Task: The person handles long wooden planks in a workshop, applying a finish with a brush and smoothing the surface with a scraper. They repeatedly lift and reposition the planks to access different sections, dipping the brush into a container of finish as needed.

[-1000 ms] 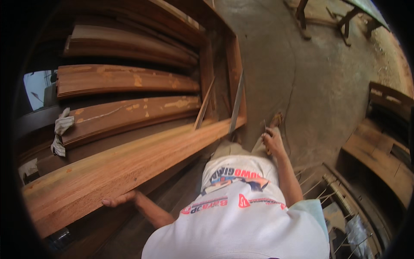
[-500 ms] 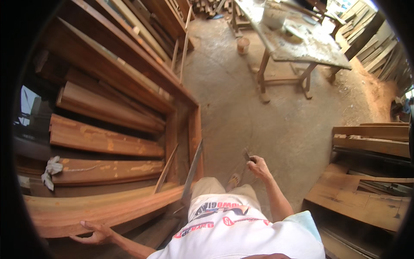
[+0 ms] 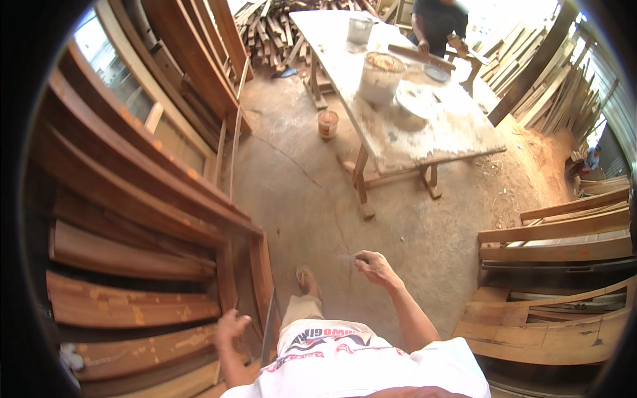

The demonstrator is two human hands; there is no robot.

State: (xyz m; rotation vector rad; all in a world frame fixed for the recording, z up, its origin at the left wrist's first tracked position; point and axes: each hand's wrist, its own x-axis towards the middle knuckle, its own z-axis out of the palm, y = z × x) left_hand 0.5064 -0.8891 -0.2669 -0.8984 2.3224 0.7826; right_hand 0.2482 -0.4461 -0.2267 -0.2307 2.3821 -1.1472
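My right hand (image 3: 375, 268) is closed round a small flat-bladed tool that looks like a putty knife (image 3: 349, 255). Motion blurs the blade, which points left over the concrete floor. My left hand (image 3: 232, 328) is raised beside the corner of a reddish-brown wooden frame (image 3: 260, 268), its fingers apart and nothing in them. Whether it touches the wood I cannot tell. Inside the frame, brown panels (image 3: 133, 302) carry orange filler-like patches. A thin saw-like strip (image 3: 271, 325) stands near my left hip.
Ahead stands a dusty worktable (image 3: 458, 142) with tubs (image 3: 381, 79) on it. A small bucket (image 3: 327, 124) sits on the floor. Another person (image 3: 439, 30) is behind the table. Wooden frames (image 3: 551, 331) lie at right; scrap wood (image 3: 272, 33) is piled at the back.
My left hand has left the near rail of the frame and come up and right. The view has shifted forward, showing more of the table and a person. My right hand keeps its grip.
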